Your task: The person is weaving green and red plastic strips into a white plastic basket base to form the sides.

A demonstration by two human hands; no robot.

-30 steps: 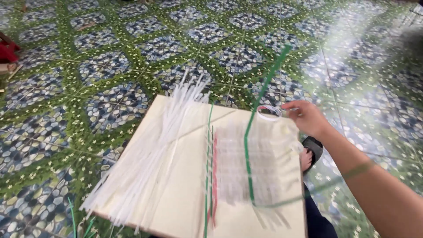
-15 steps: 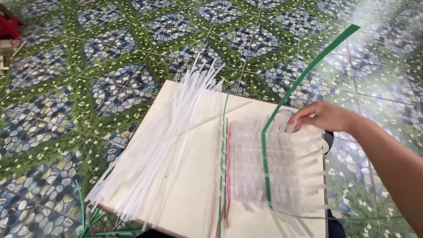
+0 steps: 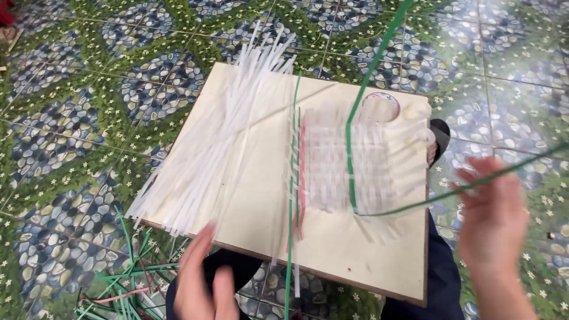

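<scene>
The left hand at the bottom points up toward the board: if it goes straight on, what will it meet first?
Probably the near edge of the pale wooden board, then the loose bundle of white plastic strips lying on it. The left hand is blurred, so its height above the board is unclear.

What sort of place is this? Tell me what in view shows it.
Probably a home floor used as a hand-weaving spot. A patterned tile floor lies under a flat board bearing loose white strips and a partly woven mat, with spare green strips beside it.
</scene>
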